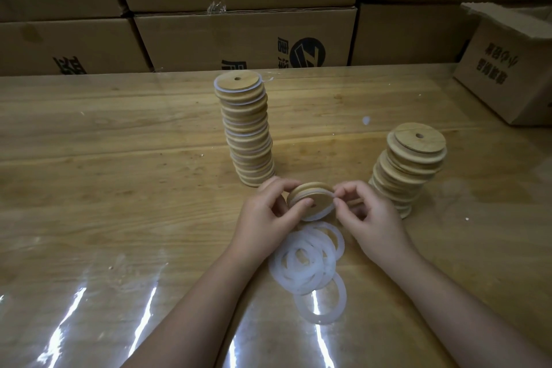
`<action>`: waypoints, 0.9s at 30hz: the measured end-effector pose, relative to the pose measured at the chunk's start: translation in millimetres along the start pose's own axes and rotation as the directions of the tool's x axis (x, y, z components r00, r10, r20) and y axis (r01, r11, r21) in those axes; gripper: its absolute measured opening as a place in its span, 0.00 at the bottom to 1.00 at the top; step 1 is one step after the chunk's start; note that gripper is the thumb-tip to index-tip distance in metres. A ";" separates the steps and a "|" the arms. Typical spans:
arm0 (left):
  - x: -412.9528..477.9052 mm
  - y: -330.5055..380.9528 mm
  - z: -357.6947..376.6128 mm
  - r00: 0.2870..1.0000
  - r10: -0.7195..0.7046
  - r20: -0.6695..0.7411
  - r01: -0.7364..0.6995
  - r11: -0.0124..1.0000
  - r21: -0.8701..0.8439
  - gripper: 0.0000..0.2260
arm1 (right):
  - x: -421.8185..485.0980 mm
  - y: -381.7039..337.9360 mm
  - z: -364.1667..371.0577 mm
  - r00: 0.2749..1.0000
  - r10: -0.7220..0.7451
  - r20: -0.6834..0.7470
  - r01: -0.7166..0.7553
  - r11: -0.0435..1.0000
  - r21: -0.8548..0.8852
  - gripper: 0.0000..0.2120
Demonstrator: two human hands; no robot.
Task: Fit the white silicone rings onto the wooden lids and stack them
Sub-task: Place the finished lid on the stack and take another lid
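**Pressing a ring (325,213) onto a lid (309,195) over the table (119,158)**

Both hands are holding one lid just above the table, tilted toward the person, in the gap between two stacks. The left hand (268,212) is gripping it. Its thumb is lying across the lid's face near the small hole, and its fingers are curling round the far edge. The right hand (369,218) is pinching the ring between thumb and forefinger at the lid's right edge, with the other fingers curled loosely behind. The ring is showing as a white band along the lid's lower rim. I cannot tell whether it is seated all the way round.

Just nearer than the hands, a loose pile of rings (310,263) is lying flat on the table, the rings overlapping one another. Beyond the left hand a tall stack (246,128) is standing, leaning slightly, with white showing between its lids. To the right a shorter stack (409,164) of bare lids is sitting unevenly, close to the right hand. Boxes (239,36) are lining the back wall, and an open box (507,75) is resting on the table's far right corner.
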State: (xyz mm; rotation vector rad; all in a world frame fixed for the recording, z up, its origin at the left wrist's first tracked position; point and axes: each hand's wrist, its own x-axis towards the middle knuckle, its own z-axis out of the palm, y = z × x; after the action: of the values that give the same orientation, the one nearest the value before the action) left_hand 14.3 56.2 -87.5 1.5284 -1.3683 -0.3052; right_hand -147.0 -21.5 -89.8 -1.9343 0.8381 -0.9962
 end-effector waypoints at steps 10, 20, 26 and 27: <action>1.7 -6.0 -1.0 0.998 -0.059 0.031 0.060 0.998 -0.034 0.08 | 2.1 6.2 0.4 0.998 -0.058 -0.008 0.058 0.997 -0.046 0.05; 4.2 -5.8 -0.9 0.995 -0.074 0.066 0.078 0.995 -0.061 0.08 | 1.2 7.3 0.7 0.996 -0.056 -0.069 0.045 0.988 -0.147 0.02; 4.1 -7.1 -1.2 0.995 -0.073 0.069 0.078 0.995 -0.065 0.08 | 1.5 8.5 0.8 0.999 -0.015 -0.046 0.006 0.982 -0.190 0.04; 4.1 -7.1 -1.1 0.995 -0.077 0.070 0.082 0.994 -0.068 0.08 | 1.7 8.8 0.7 0.999 -0.006 -0.040 -0.002 0.981 -0.195 0.05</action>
State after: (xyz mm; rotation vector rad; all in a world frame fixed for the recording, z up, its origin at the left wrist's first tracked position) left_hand 20.6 52.1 -90.9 1.5283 -1.3372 -0.4540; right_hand -147.4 -26.8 -97.0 -2.0858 0.9892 -0.9881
